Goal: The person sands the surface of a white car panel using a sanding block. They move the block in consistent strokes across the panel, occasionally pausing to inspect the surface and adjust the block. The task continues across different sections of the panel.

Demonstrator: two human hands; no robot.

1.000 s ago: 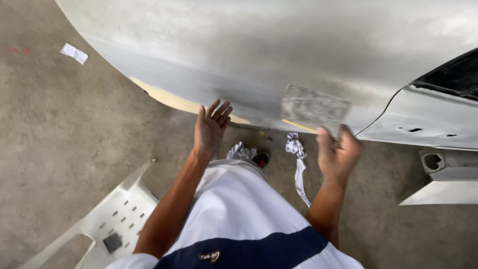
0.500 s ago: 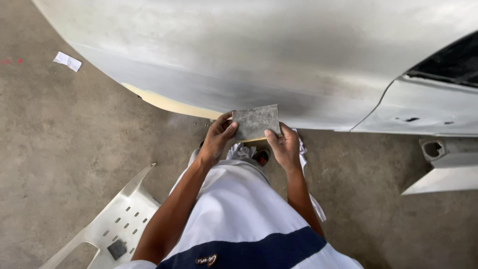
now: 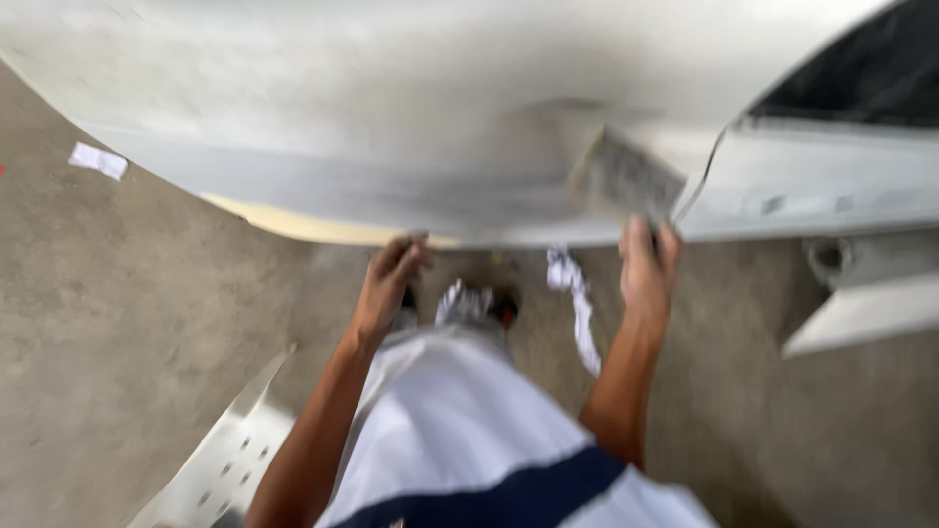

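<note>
My right hand [image 3: 648, 274] clamps the grey sanding pad [image 3: 626, 181], long axis slanting down-right across the panel [image 3: 391, 117]; my left hand's [image 3: 386, 284] fingers curl loosely.

Motion blur smears my right hand [image 3: 648, 269] and the grey sanding block [image 3: 626, 181] it grips, my left hand's [image 3: 386, 284] fingertips hide under the car panel [image 3: 391, 117], whose top is cropped.
</note>
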